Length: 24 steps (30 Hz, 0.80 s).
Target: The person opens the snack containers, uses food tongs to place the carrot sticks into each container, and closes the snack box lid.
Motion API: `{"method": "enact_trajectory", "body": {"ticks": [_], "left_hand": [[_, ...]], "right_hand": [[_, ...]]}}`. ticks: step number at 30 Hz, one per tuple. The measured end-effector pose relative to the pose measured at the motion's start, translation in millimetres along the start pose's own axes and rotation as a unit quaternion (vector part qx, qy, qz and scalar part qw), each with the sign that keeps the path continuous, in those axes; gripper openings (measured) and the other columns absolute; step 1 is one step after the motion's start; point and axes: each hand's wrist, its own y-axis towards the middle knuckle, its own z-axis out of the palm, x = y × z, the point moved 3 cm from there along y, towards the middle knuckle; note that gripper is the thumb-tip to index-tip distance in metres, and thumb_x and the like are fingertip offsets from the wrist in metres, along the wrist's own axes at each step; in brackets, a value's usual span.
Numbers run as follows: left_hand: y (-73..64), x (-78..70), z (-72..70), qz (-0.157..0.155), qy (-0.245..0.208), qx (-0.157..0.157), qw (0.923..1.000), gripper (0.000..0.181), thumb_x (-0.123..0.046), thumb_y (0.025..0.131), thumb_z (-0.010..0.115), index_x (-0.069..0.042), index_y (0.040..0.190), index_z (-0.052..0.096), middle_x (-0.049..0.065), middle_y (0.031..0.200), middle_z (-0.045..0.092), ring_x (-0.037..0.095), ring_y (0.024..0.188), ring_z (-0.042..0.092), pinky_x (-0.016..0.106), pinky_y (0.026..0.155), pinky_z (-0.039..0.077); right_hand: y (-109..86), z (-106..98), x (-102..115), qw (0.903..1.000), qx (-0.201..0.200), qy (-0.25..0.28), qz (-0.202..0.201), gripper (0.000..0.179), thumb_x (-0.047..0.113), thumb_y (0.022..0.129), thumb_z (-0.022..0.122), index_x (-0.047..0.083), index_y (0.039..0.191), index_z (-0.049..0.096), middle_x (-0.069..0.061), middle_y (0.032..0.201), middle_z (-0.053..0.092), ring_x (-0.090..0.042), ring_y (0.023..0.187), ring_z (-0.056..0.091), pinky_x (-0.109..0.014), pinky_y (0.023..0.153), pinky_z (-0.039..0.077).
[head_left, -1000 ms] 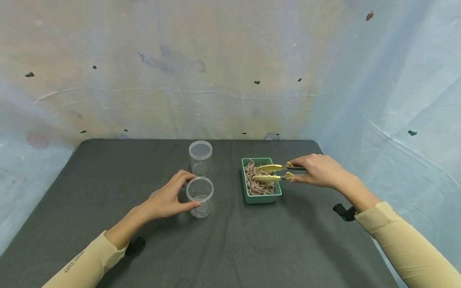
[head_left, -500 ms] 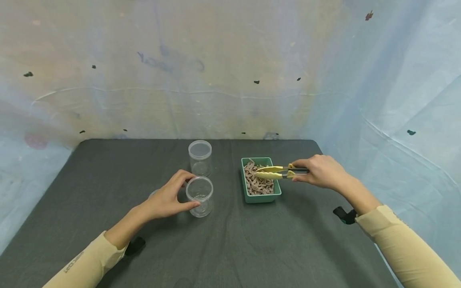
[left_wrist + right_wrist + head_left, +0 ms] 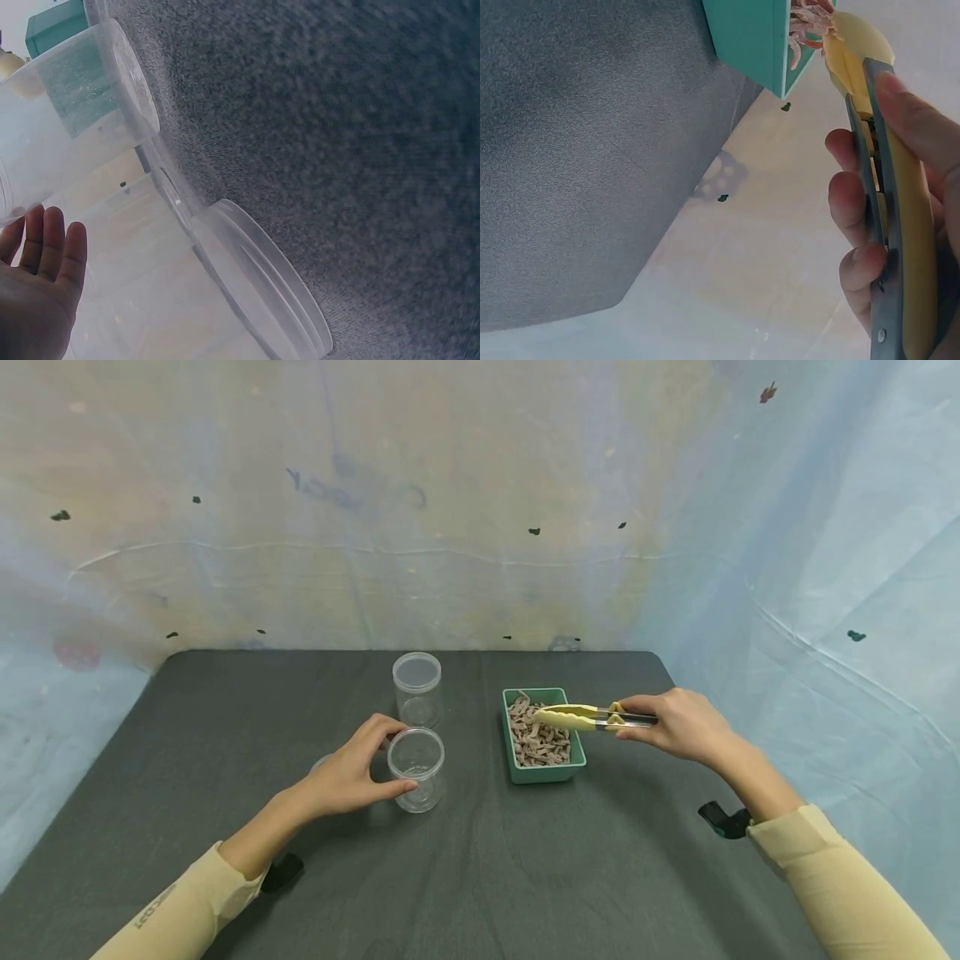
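Gathering brown strips [image 3: 543, 749] with the tongs [image 3: 567, 721] appears to be the step in hand. The strips lie in the green box [image 3: 551, 775], set on the table [image 3: 570, 868] between the clear jar [image 3: 420, 795] and the right hand [image 3: 684, 724]. The tongs are squeezed nearly together between that hand's thumb and curled fingers, their tips over the box; how firmly any strips are pinched by them cannot be told. The jar, upright, is gripped by the left hand [image 3: 348, 774], its thumb and fingers around the side. The next move would seem to call for the squeeze to be held and the tongs to be raised clear of the rim, with the jar steadied.
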Motion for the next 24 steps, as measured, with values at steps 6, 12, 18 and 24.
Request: {"method": "enact_trajectory", "body": {"ticks": [6,12,18,24], "left_hand": [[-0.3,0.5,-0.3,0.003,0.001,-0.004,1.0,0.068,-0.036,0.089,0.086,-0.018,0.143,0.048,-0.003,0.134,0.048,0.013,0.119,0.049,0.044,0.1,0.048],[-0.1,1.5,0.1,0.008,0.005,-0.007,0.9999,0.068,-0.035,0.088,0.086,-0.017,0.142,0.048,-0.003,0.132,0.049,0.012,0.117,0.049,0.039,0.098,0.048],[-0.2,1.8,0.3,0.005,0.006,-0.005,1.0,0.067,-0.035,0.088,0.086,-0.016,0.141,0.049,-0.004,0.13,0.049,0.011,0.115,0.049,0.038,0.097,0.048],[0.1,1.3,0.6,0.002,0.005,-0.003,1.0,0.067,-0.035,0.088,0.086,-0.017,0.141,0.049,-0.004,0.13,0.049,0.011,0.115,0.049,0.038,0.097,0.048]], "right_hand": [[-7.3,-1.5,-3.0,0.9989,-0.04,0.023,0.004,0.046,0.029,0.087,0.086,0.005,0.125,0.076,-0.012,0.105,0.079,-0.012,0.068,0.067,-0.041,0.062,0.056],[-9.9,-6.8,-2.6,0.9968,-0.072,0.034,0.001,0.045,0.025,0.085,0.088,0.005,0.123,0.076,-0.012,0.102,0.079,-0.005,0.06,0.056,-0.035,0.058,0.051],[-9.1,-7.5,0.2,0.9967,-0.072,0.038,0.001,0.043,0.026,0.085,0.088,0.007,0.123,0.077,-0.01,0.102,0.079,-0.004,0.058,0.05,-0.032,0.057,0.046],[-4.1,-10.7,8.7,0.9911,-0.111,0.068,-0.03,0.04,0.021,0.083,0.089,0.008,0.119,0.078,-0.005,0.095,0.08,-0.002,0.055,0.047,-0.026,0.053,0.041]]}}
